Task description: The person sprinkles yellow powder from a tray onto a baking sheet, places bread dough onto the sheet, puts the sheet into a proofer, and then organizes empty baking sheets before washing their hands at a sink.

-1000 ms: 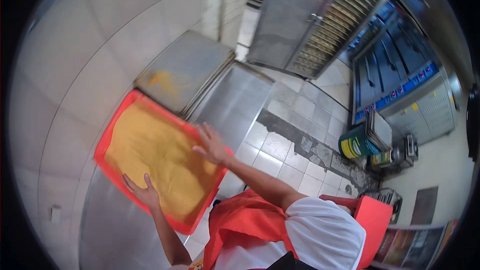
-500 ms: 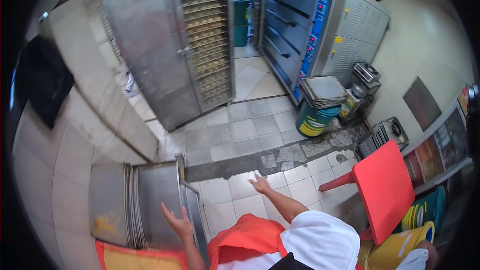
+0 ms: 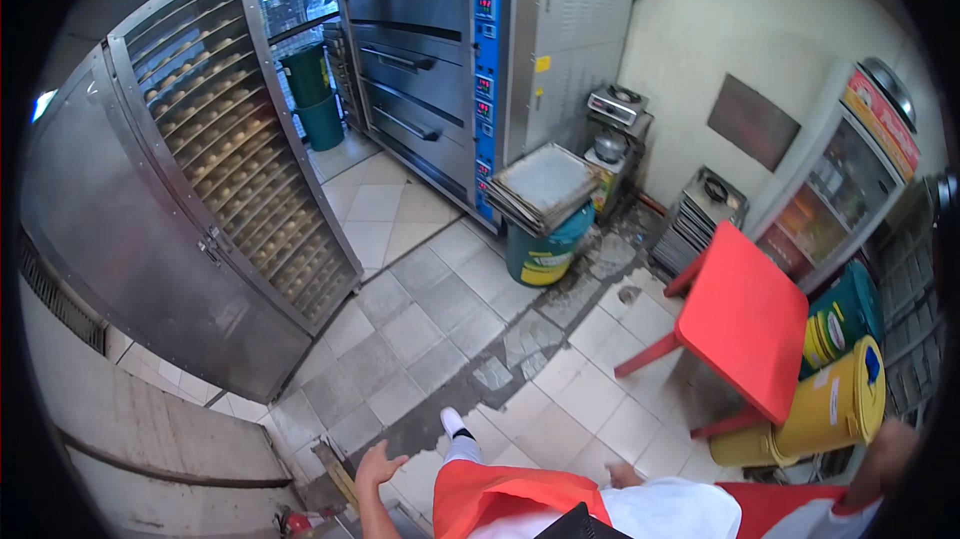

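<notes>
My left hand (image 3: pixel 378 463) is out at the lower left with thumb and fingers apart, holding nothing. Below it is the edge of a metal surface (image 3: pixel 405 521), with a small red object (image 3: pixel 298 522) beside it. My right hand (image 3: pixel 623 475) hangs low in front of me, partly covered by my white sleeve (image 3: pixel 670 507); its visible fingers look loose and nothing shows in them. One white shoe (image 3: pixel 453 423) is forward on the tiles, below my red apron (image 3: pixel 510 491).
A tall metal rack (image 3: pixel 240 154) holds trays of dough pieces. Beyond stands a deck oven (image 3: pixel 420 59). Trays (image 3: pixel 545 184) top a green bucket (image 3: pixel 540 257). A red table (image 3: pixel 745 319), yellow containers (image 3: pixel 825 404) and a display fridge (image 3: pixel 835 184) line the right. Another person's blurred arm (image 3: pixel 885 464) shows lower right.
My view has swung right and I have stepped forward. The stacked trays at lower left have left view. My right hand has dropped back toward my body; my left stays open.
</notes>
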`<move>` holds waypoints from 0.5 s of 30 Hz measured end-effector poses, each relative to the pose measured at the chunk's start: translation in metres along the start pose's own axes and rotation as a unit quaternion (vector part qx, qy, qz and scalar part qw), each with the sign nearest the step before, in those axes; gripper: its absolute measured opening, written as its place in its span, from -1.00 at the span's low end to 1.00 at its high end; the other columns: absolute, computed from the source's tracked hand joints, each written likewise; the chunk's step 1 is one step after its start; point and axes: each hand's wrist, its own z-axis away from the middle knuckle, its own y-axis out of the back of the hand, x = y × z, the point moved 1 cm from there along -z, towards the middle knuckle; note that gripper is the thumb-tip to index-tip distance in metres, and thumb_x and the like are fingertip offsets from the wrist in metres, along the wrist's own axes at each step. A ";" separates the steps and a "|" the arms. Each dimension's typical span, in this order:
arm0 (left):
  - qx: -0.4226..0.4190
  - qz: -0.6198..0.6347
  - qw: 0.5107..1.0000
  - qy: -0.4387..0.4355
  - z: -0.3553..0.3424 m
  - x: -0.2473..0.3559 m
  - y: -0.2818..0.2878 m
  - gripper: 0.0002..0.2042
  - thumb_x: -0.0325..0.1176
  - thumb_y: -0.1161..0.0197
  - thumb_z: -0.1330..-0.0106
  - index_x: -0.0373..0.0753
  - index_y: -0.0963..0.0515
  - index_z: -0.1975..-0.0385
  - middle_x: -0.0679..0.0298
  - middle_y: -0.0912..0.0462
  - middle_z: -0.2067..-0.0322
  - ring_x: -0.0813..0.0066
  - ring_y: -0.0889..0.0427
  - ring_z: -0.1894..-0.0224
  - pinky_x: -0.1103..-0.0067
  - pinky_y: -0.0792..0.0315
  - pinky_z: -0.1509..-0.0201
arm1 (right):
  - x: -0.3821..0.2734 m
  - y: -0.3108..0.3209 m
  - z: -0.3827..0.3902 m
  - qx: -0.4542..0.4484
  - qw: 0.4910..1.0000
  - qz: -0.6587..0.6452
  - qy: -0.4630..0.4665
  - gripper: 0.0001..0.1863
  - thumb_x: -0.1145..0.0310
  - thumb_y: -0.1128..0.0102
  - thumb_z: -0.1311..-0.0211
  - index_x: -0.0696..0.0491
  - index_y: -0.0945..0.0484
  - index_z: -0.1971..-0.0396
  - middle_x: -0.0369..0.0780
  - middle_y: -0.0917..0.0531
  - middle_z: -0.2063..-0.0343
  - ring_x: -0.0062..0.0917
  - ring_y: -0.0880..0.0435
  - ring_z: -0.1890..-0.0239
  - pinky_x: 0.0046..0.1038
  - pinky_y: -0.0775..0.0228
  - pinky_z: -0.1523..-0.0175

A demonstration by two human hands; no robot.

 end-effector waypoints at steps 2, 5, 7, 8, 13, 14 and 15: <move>-0.030 -0.016 0.999 0.011 -0.061 0.017 0.035 -0.16 0.16 -0.21 0.04 -0.40 -0.20 -0.12 -0.17 -0.34 -0.03 0.03 -0.33 -0.11 0.35 -0.23 -0.16 | -0.018 -0.013 0.028 -0.043 0.998 -0.029 -0.040 -0.67 0.15 0.01 -0.09 0.08 -0.52 0.28 -0.11 -0.58 0.40 -0.30 -0.56 0.42 -0.29 -0.40 0.32; 0.004 -0.040 0.999 -0.030 -0.163 0.033 0.087 -0.21 0.11 -0.21 0.00 -0.37 -0.20 -0.13 -0.13 -0.29 -0.08 0.06 -0.27 -0.15 0.37 -0.20 -0.19 | -0.098 -0.022 0.059 -0.065 0.992 -0.092 -0.047 -0.71 0.25 -0.02 -0.09 0.08 -0.49 0.22 -0.15 -0.56 0.47 -0.37 -0.54 0.48 -0.35 -0.40 0.38; 0.002 -0.049 0.996 -0.081 -0.228 0.060 0.127 -0.23 0.09 -0.20 -0.02 -0.36 -0.21 -0.12 -0.12 -0.27 -0.10 0.07 -0.25 -0.17 0.38 -0.18 -0.20 | -0.186 -0.018 0.072 -0.053 0.982 -0.181 -0.023 -0.71 0.31 -0.04 -0.09 0.07 -0.46 0.18 -0.17 -0.55 0.52 -0.42 -0.52 0.52 -0.38 -0.39 0.42; 0.002 -0.052 0.991 -0.120 -0.258 0.083 0.146 -0.24 0.09 -0.20 -0.03 -0.36 -0.21 -0.12 -0.11 -0.26 -0.10 0.08 -0.24 -0.18 0.38 -0.18 -0.20 | -0.223 -0.006 0.081 -0.035 0.972 -0.230 -0.005 -0.71 0.34 -0.05 -0.09 0.07 -0.45 0.16 -0.18 -0.54 0.54 -0.44 -0.51 0.53 -0.40 -0.39 0.44; 0.057 -0.034 0.964 -0.257 -0.360 0.172 0.246 -0.26 0.08 -0.16 -0.07 -0.34 -0.19 -0.14 -0.11 -0.30 -0.07 0.04 -0.27 -0.14 0.36 -0.18 -0.19 | -0.448 0.003 0.063 -0.015 0.937 -0.320 0.137 -0.50 0.25 -0.05 -0.12 0.04 -0.26 -0.08 -0.21 -0.53 0.35 -0.47 -0.50 0.35 -0.39 -0.37 0.31; 0.055 -0.017 0.961 -0.270 -0.386 0.179 0.255 -0.27 0.08 -0.16 -0.08 -0.34 -0.19 -0.14 -0.10 -0.31 -0.07 0.05 -0.26 -0.15 0.37 -0.18 -0.19 | -0.488 0.005 0.061 -0.016 0.933 -0.319 0.166 -0.51 0.24 -0.06 -0.11 0.04 -0.28 -0.06 -0.23 -0.51 0.36 -0.49 -0.49 0.38 -0.39 -0.37 0.32; 0.054 0.001 0.958 -0.282 -0.412 0.181 0.265 -0.27 0.08 -0.15 -0.09 -0.33 -0.18 -0.14 -0.09 -0.31 -0.07 0.06 -0.26 -0.15 0.37 -0.18 -0.19 | -0.522 0.003 0.055 -0.018 0.928 -0.316 0.196 -0.53 0.23 -0.07 -0.10 0.03 -0.30 -0.04 -0.26 -0.49 0.37 -0.51 -0.48 0.41 -0.39 -0.36 0.34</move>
